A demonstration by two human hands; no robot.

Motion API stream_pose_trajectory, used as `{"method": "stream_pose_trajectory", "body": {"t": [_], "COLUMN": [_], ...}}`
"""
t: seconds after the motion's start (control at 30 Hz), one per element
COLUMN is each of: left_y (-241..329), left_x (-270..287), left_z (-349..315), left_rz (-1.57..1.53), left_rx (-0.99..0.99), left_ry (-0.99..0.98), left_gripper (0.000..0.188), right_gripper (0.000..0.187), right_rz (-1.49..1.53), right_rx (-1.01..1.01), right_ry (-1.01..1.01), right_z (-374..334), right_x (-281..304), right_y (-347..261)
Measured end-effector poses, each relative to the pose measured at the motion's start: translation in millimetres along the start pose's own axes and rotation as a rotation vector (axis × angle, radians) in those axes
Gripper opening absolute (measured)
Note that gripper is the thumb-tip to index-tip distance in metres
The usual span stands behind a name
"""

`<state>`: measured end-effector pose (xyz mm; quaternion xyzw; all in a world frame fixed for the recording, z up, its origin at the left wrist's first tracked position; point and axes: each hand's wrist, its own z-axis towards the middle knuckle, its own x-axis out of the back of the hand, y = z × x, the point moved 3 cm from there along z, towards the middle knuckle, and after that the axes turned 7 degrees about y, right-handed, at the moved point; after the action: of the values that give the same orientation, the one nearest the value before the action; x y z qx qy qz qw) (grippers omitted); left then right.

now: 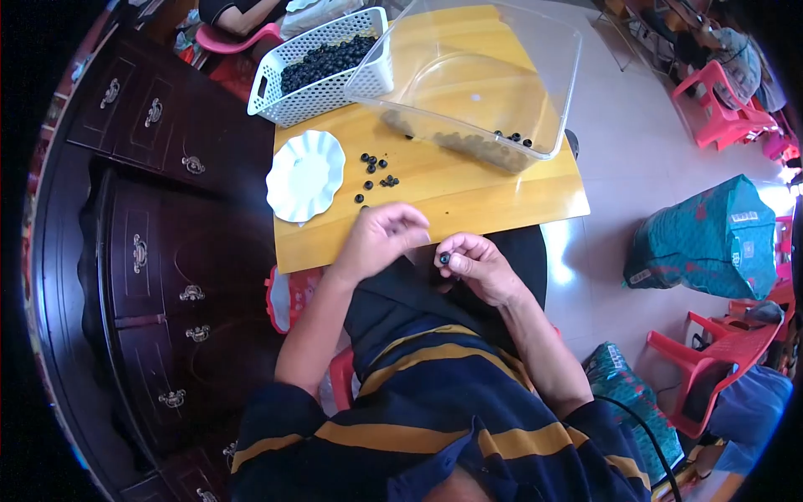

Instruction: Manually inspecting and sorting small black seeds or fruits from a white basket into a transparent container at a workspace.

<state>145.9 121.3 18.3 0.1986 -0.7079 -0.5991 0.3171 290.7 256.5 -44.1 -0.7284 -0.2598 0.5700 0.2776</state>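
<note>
My right hand (pixel 483 269) pinches a small black round piece (pixel 444 258) between thumb and fingers, just off the near table edge above my lap. Close by on its left, my left hand (pixel 383 239) has its fingers curled in and the thumb near their tips; anything it grips is too small or hidden to see. Loose black pieces (pixel 370 168) are scattered on the yellow wooden table (pixel 435 199) beyond my left hand. Beside them lies a white plate (pixel 306 177) with a wavy rim.
A white perforated basket (pixel 322 105) full of black pieces stands at the back left. To its right, a clear plastic bin (pixel 502 125) holds several pieces near its front wall. Dark wooden drawers (pixel 159 243) flank the left; teal bags (pixel 703 238) and red chairs (pixel 715 105) stand right.
</note>
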Motion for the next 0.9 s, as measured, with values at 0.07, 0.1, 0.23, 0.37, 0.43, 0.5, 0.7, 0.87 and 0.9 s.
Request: {"method": "stream_pose_trajectory", "body": {"t": [0.07, 0.1, 0.23, 0.37, 0.43, 0.5, 0.7, 0.87, 0.9], "left_y": [2.1, 3.0, -3.0, -10.7, -16.5, -18.5, -14.3, -17.0, -20.8], "left_x": [20.2, 27.5, 35.6, 20.9, 27.4, 33.5, 28.2, 20.6, 18.9], "left_z": [19.2, 25.3, 40.1, 62.8, 66.3, 63.3, 72.9, 73.7, 70.2], "left_rz": [0.438, 0.580, 0.855, 0.883, 0.879, 0.921, 0.811, 0.538, 0.421], "left_rx": [-0.239, -0.293, -0.405, -0.500, -0.514, -0.532, -0.507, -0.428, -0.402], "left_ry": [0.186, 0.245, 0.325, 0.272, 0.232, 0.214, 0.098, 0.084, 0.061], "left_gripper": [0.017, 0.019, 0.022, 0.022, 0.018, 0.013, 0.010, 0.014, 0.015], "right_gripper": [0.020, 0.021, 0.022, 0.024, 0.026, 0.028, 0.022, 0.016, 0.016], "right_rz": [0.041, 0.077, 0.089, 0.073, 0.107, 0.083, 0.263, 0.294, 0.248], "right_rx": [0.002, -0.003, 0.014, 0.005, 0.020, 0.050, 0.068, 0.159, 0.174], "right_ry": [-0.006, -0.018, -0.004, 0.064, 0.004, -0.040, -0.036, 0.042, 0.057], "right_z": [0.9, 2.0, 0.7, -2.5, -0.1, 7.2, 18.3, 25.1, 28.2], "right_x": [3.7, 5.0, 6.7, 15.0, 13.5, 5.4, 6.3, 15.7, 15.3], "right_y": [0.6, 0.4, -1.3, -9.9, -3.7, -3.4, 1.7, -0.8, -0.5]}}
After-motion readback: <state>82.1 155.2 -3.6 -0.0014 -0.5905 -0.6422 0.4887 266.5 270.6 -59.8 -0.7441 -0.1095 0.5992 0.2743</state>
